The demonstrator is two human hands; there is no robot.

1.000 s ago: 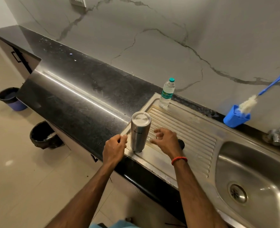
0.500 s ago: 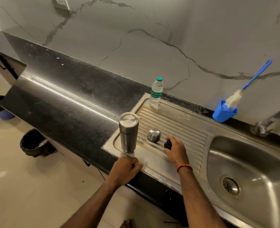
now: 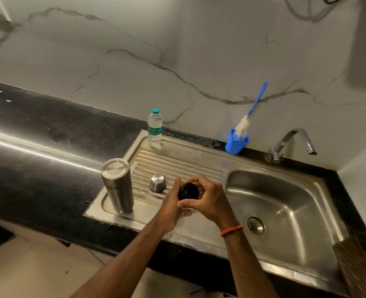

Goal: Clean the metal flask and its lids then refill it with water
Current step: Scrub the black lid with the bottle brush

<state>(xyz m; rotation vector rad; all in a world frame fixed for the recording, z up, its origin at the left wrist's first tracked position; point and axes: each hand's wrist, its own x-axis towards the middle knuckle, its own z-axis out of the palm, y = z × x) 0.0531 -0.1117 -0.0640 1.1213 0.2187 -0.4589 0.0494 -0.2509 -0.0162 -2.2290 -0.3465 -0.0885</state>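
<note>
1. Dark stone counter frames a steel drainboard, with the sink basin at three o'clock.
2. At the drainboard's nine o'clock edge the metal flask stands upright.
3. Both the left hand and the right hand grip the black lid, fingers curled round it.
4. At the hands' eleven o'clock sits the domed metal cap.

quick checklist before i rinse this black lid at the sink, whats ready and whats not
1. Black lid gripped: ok, left hand and right hand both hold it.
2. Tap running: not ok, no water seen.
3. Drain uncovered: ok.
4. Brush available: ok, stands in blue holder.
5. Flask steady: ok, upright on drainboard.
6. Lid's inside clean: cannot tell.
</note>
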